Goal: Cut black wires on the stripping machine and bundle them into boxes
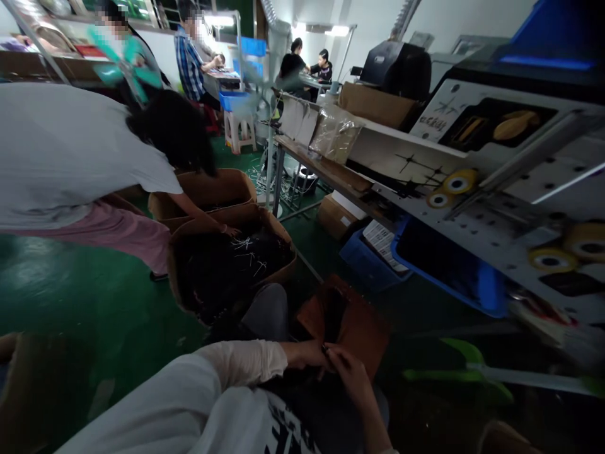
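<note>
White sleeve (161,403) nearest; my left hand (307,355) and right hand (352,378) pinch a small dark piece (325,349). A slackened pinch could drop it.

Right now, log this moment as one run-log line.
left hand, right hand: pinching small dark item | nearby: cardboard box | co-worker's hand: over box

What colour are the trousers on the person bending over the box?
Those trousers are pink, best seen in the head view.

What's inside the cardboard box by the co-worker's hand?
The cardboard box holds a dark mass with thin white strands lying on top. The box bottom and anything beneath are covered by the mass.
</note>
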`<move>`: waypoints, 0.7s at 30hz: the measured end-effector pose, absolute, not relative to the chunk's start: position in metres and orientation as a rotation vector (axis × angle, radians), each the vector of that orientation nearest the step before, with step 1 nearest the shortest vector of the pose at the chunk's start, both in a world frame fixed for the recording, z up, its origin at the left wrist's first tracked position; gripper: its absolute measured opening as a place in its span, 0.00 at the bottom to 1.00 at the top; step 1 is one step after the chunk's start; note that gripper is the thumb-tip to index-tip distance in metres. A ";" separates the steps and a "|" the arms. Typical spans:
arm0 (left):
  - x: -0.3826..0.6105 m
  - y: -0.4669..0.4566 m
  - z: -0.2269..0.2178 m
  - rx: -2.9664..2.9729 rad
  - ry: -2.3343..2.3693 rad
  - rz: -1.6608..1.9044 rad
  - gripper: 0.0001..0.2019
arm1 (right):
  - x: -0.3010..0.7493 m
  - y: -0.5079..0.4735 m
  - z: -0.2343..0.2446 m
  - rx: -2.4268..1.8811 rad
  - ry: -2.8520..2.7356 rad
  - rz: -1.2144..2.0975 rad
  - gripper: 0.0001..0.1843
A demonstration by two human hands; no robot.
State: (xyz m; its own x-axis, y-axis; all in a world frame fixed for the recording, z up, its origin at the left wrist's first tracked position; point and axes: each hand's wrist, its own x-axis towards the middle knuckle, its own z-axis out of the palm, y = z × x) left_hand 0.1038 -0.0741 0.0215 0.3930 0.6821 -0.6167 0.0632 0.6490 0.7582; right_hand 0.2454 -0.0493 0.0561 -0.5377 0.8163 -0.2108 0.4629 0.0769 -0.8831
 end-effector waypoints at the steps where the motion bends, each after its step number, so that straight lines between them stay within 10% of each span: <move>1: 0.103 -0.074 0.020 0.832 1.111 0.433 0.08 | 0.244 -0.047 0.055 -1.285 -2.014 1.464 0.21; 12: 0.064 -0.062 0.054 1.769 1.521 0.119 0.21 | 0.241 -0.043 0.053 -1.143 -2.012 1.537 0.26; 21: 0.053 -0.070 0.092 2.216 1.430 0.233 0.11 | 0.220 -0.042 0.038 -1.247 -2.156 1.157 0.05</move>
